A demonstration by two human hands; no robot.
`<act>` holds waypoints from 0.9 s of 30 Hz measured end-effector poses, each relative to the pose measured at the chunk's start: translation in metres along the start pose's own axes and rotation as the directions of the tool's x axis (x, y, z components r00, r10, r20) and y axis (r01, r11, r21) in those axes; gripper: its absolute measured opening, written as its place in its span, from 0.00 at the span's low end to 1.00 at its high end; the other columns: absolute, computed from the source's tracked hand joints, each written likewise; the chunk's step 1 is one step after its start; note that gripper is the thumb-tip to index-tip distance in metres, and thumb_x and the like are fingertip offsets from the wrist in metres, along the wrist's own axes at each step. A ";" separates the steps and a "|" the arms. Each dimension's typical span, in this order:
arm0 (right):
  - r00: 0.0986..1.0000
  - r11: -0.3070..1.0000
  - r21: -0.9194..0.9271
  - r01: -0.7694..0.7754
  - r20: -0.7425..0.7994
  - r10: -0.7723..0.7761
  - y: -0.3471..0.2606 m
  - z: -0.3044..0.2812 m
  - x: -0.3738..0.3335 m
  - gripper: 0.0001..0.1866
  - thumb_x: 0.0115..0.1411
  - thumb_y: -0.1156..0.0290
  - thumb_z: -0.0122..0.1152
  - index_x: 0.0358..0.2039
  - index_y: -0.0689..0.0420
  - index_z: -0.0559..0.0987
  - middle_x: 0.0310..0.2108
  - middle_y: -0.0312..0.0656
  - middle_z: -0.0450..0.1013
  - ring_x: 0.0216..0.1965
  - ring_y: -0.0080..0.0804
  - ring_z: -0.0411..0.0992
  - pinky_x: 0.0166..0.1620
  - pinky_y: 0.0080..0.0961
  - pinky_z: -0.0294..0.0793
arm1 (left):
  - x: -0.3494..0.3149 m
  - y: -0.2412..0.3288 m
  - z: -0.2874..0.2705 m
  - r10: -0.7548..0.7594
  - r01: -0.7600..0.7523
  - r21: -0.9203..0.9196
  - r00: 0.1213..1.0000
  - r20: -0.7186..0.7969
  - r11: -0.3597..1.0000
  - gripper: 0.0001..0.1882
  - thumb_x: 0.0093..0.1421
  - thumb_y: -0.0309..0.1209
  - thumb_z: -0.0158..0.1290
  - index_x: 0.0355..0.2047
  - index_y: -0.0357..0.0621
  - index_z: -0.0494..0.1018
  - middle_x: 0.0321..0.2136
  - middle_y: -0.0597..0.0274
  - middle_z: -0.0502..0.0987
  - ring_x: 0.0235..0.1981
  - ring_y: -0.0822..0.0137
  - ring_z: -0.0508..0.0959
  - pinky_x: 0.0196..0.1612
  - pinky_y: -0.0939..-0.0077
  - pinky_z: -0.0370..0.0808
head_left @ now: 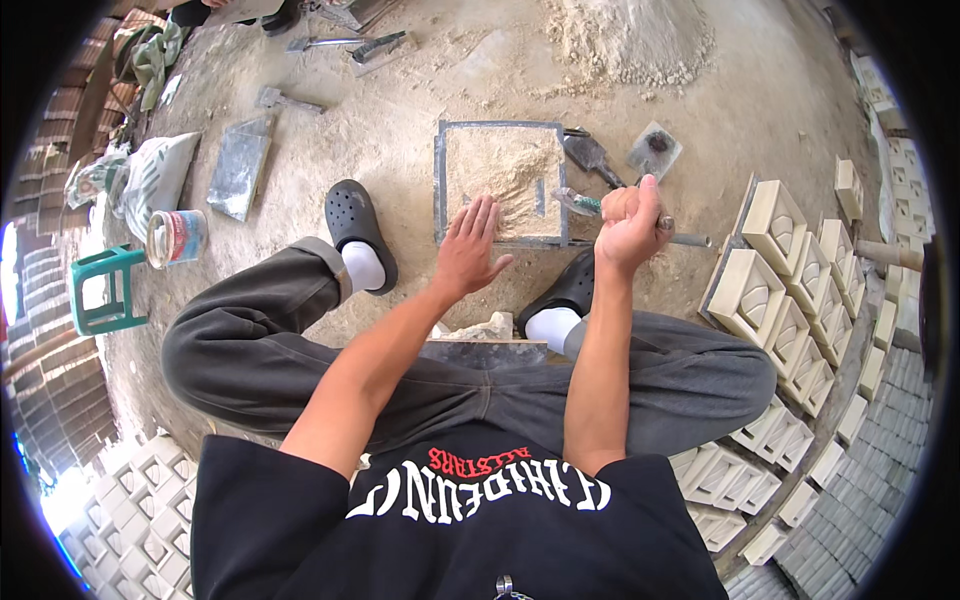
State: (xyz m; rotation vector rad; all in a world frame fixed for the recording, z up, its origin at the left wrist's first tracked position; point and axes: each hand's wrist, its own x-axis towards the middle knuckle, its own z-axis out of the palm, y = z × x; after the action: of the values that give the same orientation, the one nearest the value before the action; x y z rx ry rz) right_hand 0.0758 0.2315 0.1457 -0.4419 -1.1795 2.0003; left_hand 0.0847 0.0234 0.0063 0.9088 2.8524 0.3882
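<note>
sandy mix filled the square metal mould frame (500, 183) at 12 o'clock between your feet. your left hand (470, 250) lay flat and unclenched on the sand; your right hand (630, 225) clenched a metal rod (688, 239) at the frame's 3 o'clock edge.

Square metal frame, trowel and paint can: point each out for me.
Square metal frame (440, 180): head view, on its left side bar.
Trowel (592, 156): head view, on the dark blade, right of the frame.
Paint can (178, 238): head view, on its side wall, beside the green stool.
</note>
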 end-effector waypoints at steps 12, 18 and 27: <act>0.994 0.991 -0.101 -0.088 0.047 0.094 0.021 0.011 -0.021 0.28 0.66 0.70 0.53 0.08 0.55 0.60 0.09 0.29 0.54 0.11 0.18 0.50 0.17 0.23 0.47 | -0.031 -0.043 -0.021 0.212 -0.219 0.050 0.970 0.117 0.974 0.43 0.61 0.48 0.52 0.67 0.33 0.51 0.69 0.47 0.51 0.70 0.54 0.50 0.71 0.61 0.48; 0.958 0.955 -0.219 -0.200 0.160 0.238 0.025 0.021 -0.045 0.29 0.66 0.68 0.52 0.08 0.53 0.57 0.08 0.31 0.54 0.10 0.20 0.50 0.17 0.25 0.49 | -0.052 -0.032 -0.014 0.254 -0.263 0.045 0.956 0.146 0.964 0.44 0.60 0.48 0.53 0.67 0.33 0.51 0.69 0.47 0.51 0.71 0.53 0.50 0.71 0.61 0.47; 0.891 0.913 -0.361 -0.191 0.327 0.316 0.052 0.021 -0.066 0.28 0.68 0.69 0.50 0.09 0.55 0.58 0.10 0.30 0.54 0.12 0.19 0.50 0.18 0.24 0.48 | -0.040 -0.033 -0.014 0.082 -0.085 0.038 0.995 0.058 0.996 0.46 0.58 0.49 0.54 0.67 0.32 0.51 0.69 0.47 0.49 0.71 0.54 0.48 0.71 0.61 0.45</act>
State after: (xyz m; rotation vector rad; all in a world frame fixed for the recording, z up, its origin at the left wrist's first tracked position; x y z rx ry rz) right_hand 0.0832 0.1542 0.1065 -0.3963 -1.7867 2.1908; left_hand 0.0966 -0.0288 0.0117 1.0321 2.7877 0.3092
